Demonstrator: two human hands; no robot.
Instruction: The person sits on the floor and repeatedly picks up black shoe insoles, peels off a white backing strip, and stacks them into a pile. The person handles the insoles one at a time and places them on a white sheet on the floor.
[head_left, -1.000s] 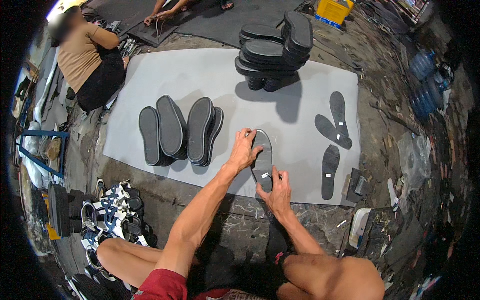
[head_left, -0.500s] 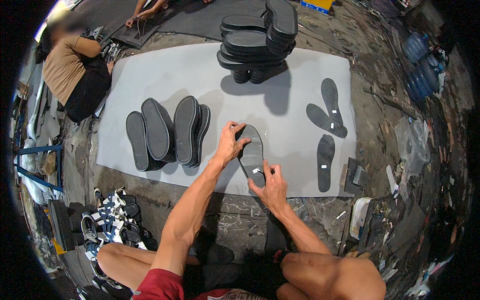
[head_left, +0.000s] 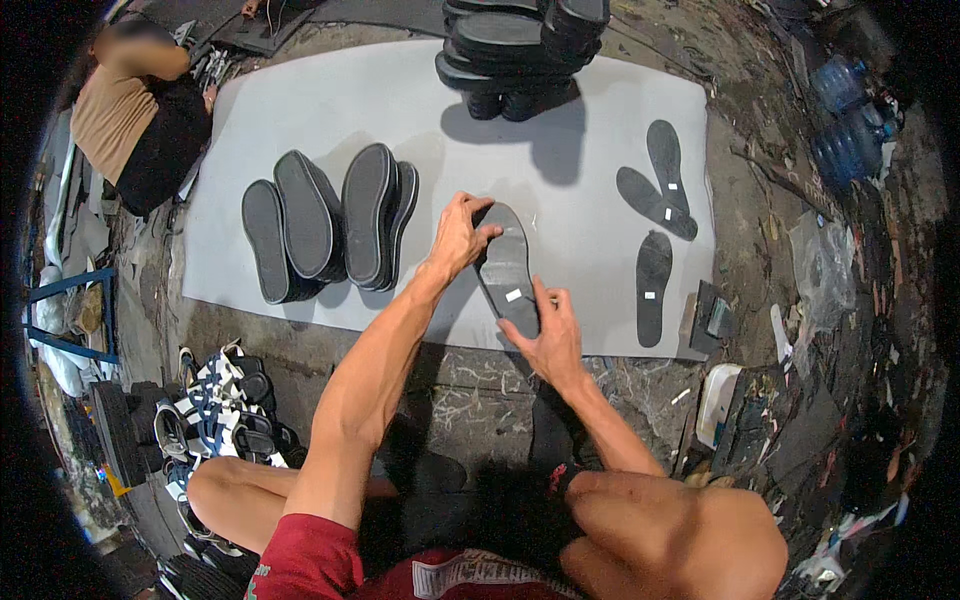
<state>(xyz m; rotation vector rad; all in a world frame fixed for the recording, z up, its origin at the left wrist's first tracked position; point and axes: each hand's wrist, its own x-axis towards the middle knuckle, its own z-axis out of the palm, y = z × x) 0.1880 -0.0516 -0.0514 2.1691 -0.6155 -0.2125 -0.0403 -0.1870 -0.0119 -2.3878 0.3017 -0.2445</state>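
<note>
Close to me I see my own knees and my red shorts at the bottom, and both bare arms reach out from there over the dirty floor. My right hand (head_left: 548, 340) comes first. It lies flat and open, fingers spread, with the tips pressing on the near end of the dark sole (head_left: 507, 270). A bit farther out is my left hand (head_left: 462, 232). Its fingers are bent and pinch the far end of the same sole at its left edge, so that hand is gripping it. The sole lies flat on the big grey sheet (head_left: 590, 160), close to the sheet's near edge. Its long way runs from my right hand up and a little left to my left hand, so one hand is at each end, and the right hand is the nearer one to me. A small white tag sits on the sole just past my right fingertips. To the left on the sheet lean rows of dark soles (head_left: 330, 220), apart from my hands. To the right lie three thin flat insoles (head_left: 655, 285), also apart. At the far edge stands a tall stack of soles (head_left: 520, 45). Far off on the left another person (head_left: 130, 120) sits by the sheet.
</note>
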